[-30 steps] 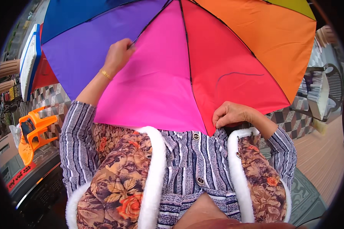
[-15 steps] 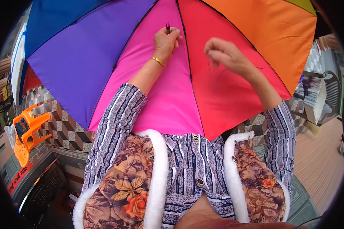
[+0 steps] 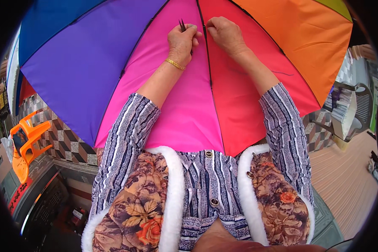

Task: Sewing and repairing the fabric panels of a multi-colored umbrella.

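Observation:
A multicoloured umbrella canopy [image 3: 176, 113] lies spread open in front of me, underside up, with dark ribs across its panels. My left hand [image 3: 183, 43] is closed over the pink panel, around small dark snips [image 3: 182, 25] whose two pointed tips stick up past the fingers. Just across the rib [image 3: 206, 46] between the pink and red panels, my right hand [image 3: 226, 34] is closed in a pinch; whatever its fingertips hold is too small to see. A thin dark thread [image 3: 281, 73] trails over the red panel below the right wrist.
To the left, an orange plastic chair [image 3: 29, 140] stands on the patterned tile floor [image 3: 67, 138]. At the right is a dark chair with a perforated back [image 3: 363, 98], next to a pale box [image 3: 344, 113] of stacked items. The canopy's near edge reaches my body.
My right hand has moved left and up from over the red panel to the rib, near my left hand. My left hand keeps the snips and has hardly moved.

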A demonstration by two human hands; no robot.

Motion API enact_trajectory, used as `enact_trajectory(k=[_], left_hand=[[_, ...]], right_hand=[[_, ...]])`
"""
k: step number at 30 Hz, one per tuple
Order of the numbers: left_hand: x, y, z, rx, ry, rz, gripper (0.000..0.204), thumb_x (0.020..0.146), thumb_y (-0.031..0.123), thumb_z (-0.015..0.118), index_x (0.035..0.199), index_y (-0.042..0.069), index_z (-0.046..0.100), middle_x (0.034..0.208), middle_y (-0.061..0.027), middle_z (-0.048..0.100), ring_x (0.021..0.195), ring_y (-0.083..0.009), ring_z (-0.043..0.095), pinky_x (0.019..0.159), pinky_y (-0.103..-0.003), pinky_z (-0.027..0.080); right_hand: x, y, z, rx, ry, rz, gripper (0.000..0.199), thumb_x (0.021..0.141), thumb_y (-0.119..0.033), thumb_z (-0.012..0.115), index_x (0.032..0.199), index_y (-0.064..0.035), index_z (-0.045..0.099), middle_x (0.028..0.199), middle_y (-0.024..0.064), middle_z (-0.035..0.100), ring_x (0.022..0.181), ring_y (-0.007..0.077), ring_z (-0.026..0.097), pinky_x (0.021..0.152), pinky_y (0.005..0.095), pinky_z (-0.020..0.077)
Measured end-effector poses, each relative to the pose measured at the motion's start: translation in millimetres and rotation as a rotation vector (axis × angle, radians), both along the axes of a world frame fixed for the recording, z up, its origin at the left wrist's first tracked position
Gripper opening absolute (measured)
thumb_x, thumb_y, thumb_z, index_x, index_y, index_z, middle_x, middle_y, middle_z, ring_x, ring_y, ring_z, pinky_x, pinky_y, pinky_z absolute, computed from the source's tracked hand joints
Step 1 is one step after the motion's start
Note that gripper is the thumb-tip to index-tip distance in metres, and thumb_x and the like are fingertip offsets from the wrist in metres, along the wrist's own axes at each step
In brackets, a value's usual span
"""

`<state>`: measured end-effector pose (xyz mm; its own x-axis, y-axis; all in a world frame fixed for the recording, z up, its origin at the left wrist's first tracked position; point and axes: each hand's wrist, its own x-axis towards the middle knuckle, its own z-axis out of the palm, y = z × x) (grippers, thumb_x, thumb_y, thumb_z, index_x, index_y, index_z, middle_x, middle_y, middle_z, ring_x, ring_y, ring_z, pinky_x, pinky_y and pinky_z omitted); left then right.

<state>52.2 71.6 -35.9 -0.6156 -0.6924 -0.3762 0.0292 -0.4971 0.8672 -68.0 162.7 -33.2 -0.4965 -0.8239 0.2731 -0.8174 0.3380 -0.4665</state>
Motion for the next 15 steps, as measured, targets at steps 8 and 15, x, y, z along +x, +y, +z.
enact_trajectory(k=[8, 15], left_hand=[[-2, 5, -4, -0.015, -0.032, 0.015, 0.006, 0.085, 0.008, 0.058, 0.089, 0.006, 0.054, 0.068, -0.0068, 0.063, 0.043, -0.0083, 0.047, 0.038, -0.022, 0.035], [-9, 10, -2, -0.087, -0.090, 0.042, 0.007, 0.085, 0.008, 0.058, 0.090, 0.005, 0.055, 0.066, -0.0065, 0.062, 0.042, -0.0085, 0.047, 0.037, -0.022, 0.034]], right_hand=[[-3, -1, -5, -0.034, -0.034, -0.002, 0.009, 0.080, -0.015, 0.057, 0.079, -0.0073, 0.063, 0.079, 0.0090, 0.062, 0.074, 0.0267, 0.062, 0.066, 0.0388, 0.0505], [-8, -15, -16, -0.045, -0.170, -0.022, 0.014, 0.079, -0.014, 0.060, 0.091, -0.0094, 0.065, 0.086, 0.0096, 0.064, 0.082, 0.0267, 0.062, 0.074, 0.0349, 0.0494]])
